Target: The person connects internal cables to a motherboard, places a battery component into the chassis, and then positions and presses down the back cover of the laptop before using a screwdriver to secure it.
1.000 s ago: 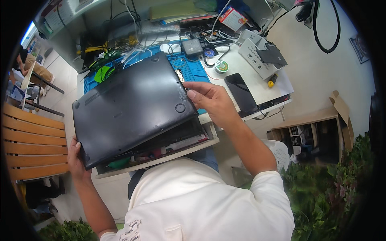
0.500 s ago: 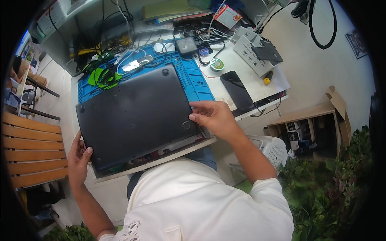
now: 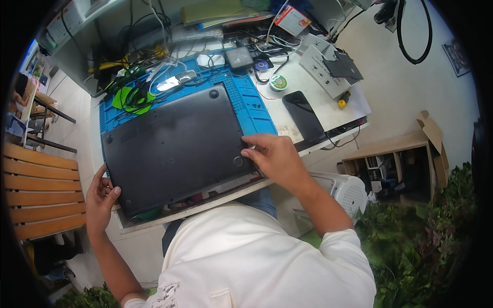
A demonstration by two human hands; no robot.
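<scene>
A black laptop [image 3: 174, 154] lies with its underside up, round rubber feet showing near its corners. Its far part rests over a blue work mat [image 3: 257, 115], and its near edge lies over the front of the desk. At the left edge, my left hand [image 3: 100, 197] grips it near the front corner, thumb on top and fingers partly hidden at the side. My right hand [image 3: 275, 156] pinches the right edge beside a rubber foot, with thumb and forefinger at the rim.
Right of the mat are a dark phone [image 3: 303, 115], a solder spool [image 3: 278, 82] and a white box [image 3: 323, 72]. Tangled cables [image 3: 138, 97] and a green piece [image 3: 126, 100] lie beyond the laptop. An open drawer [image 3: 205, 197] shows beneath its near edge. A white stool [image 3: 349, 195] stands at right.
The laptop has shifted slightly to the right, most visibly at its left side. My left hand has moved a little with it; both hands keep their hold.
</scene>
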